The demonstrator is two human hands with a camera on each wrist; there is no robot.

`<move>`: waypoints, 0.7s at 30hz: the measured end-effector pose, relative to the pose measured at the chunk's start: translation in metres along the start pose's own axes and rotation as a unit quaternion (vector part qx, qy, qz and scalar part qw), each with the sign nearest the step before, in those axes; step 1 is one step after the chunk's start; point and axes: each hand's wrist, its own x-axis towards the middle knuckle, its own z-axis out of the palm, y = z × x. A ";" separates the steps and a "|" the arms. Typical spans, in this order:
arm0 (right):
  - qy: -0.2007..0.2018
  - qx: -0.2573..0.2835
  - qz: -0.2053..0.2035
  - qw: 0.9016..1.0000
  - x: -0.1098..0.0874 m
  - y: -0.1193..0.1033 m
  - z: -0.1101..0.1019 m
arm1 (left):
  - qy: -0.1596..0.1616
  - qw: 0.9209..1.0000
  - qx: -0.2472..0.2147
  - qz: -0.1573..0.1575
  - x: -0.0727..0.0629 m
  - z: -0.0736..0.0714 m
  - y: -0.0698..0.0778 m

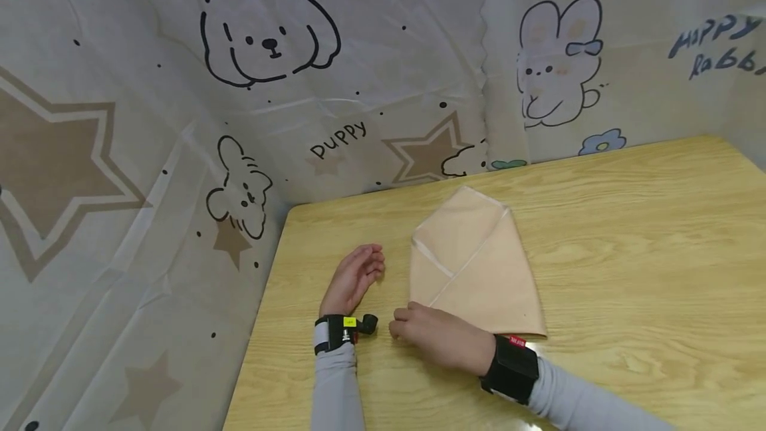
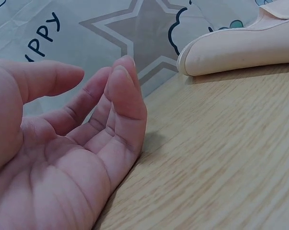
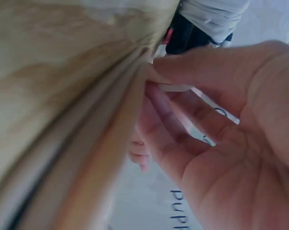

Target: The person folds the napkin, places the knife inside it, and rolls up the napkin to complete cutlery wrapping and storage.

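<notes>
A peach cloth (image 1: 479,265) lies folded on the wooden table, its far end peaked and pale edging running across its top. My right hand (image 1: 445,338) is at its near left corner. There the thumb and fingers pinch the edge of the layered cloth (image 3: 103,139), as the right wrist view shows. To the left of the cloth, apart from it, my left hand (image 1: 354,278) rests on its side on the table. Its palm faces the cloth and its fingers are loosely bent, with nothing in them. The cloth's rounded fold (image 2: 230,50) shows beyond these fingers in the left wrist view.
The wood-grain table (image 1: 646,251) extends to the right of the cloth. Behind it and along its left side hangs a pale curtain (image 1: 371,32) printed with animals, stars and words. Each wrist wears a black strap, the left one with a small camera (image 1: 368,324).
</notes>
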 end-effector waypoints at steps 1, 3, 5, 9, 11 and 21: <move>0.008 0.018 -0.001 1.000 -0.002 0.001 0.000 | -0.001 1.000 0.014 0.000 0.000 0.001 0.001; 0.024 0.052 -0.001 0.998 -0.011 0.004 -0.003 | -0.009 0.998 0.063 0.006 -0.002 0.004 0.004; 0.046 0.073 0.003 0.996 -0.026 0.008 -0.009 | -0.022 0.987 0.158 0.028 -0.006 0.013 0.010; 0.091 0.053 0.047 0.993 -0.072 0.019 -0.030 | -0.044 0.897 0.427 0.109 -0.032 0.053 0.029; 0.104 0.023 0.071 0.992 -0.097 0.026 -0.038 | -0.061 0.828 0.541 0.135 -0.056 0.081 0.037; 0.096 -0.070 0.116 0.986 -0.151 0.047 -0.037 | -0.143 0.595 0.753 0.240 -0.107 0.136 -0.009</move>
